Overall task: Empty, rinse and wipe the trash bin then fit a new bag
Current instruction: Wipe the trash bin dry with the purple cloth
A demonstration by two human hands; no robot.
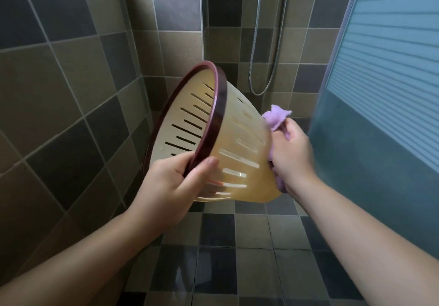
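A cream plastic trash bin with slotted walls and a dark maroon rim is held tipped on its side in mid-air, its mouth facing left and up. My left hand grips the rim at its lower edge, thumb over the outside wall. My right hand holds a crumpled purple cloth against the bin's base, on the right. Part of the cloth is hidden behind the hand and the bin. The inside of the bin holds nothing that I can see.
I stand in a tiled shower corner. A metal shower hose hangs in a loop on the back wall. A frosted glass door stands close on the right. The tiled floor below looks wet and shiny.
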